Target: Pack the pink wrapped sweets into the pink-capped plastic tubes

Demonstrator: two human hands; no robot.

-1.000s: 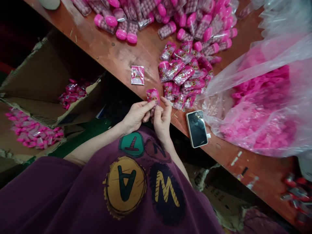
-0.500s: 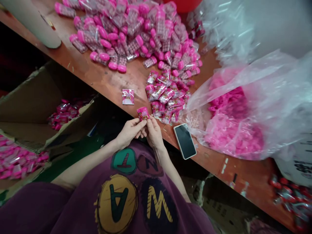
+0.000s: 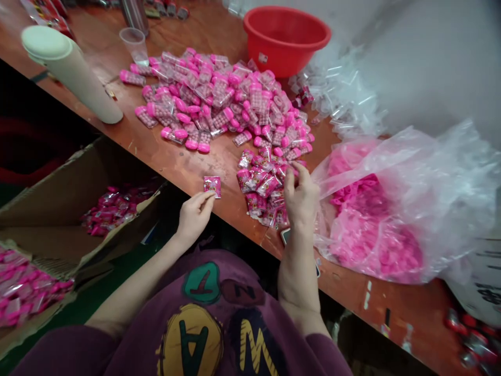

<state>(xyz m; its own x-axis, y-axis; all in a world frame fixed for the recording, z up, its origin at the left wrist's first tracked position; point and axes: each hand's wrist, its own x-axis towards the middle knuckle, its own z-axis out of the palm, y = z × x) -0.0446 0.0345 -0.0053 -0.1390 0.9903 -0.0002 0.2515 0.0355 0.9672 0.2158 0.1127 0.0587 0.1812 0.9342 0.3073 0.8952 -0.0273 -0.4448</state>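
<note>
My left hand [image 3: 193, 214] reaches to the table edge, its fingertips pinched on the lower edge of a flat pink sachet [image 3: 212, 186] that lies alone on the brown table [image 3: 172, 156]. My right hand [image 3: 301, 197] rests on the right side of a pile of wrapped pink packets [image 3: 260, 183], fingers curled down and closed on one of them. A phone [image 3: 285, 236] is mostly hidden under my right wrist.
Behind the packets lies a large heap of pink-capped clear tubes [image 3: 219, 99]. A red basin [image 3: 285, 36], a plastic cup [image 3: 135, 44] and a white cylinder [image 3: 70, 73] stand further back. A big clear bag of pink parts [image 3: 383, 209] fills the right. Cardboard boxes holding pink packets [image 3: 113, 209] sit below left.
My hands, together on one pink packet before, have parted. The left went to the lone sachet and the right to the pile. The view tilted up, showing the basin.
</note>
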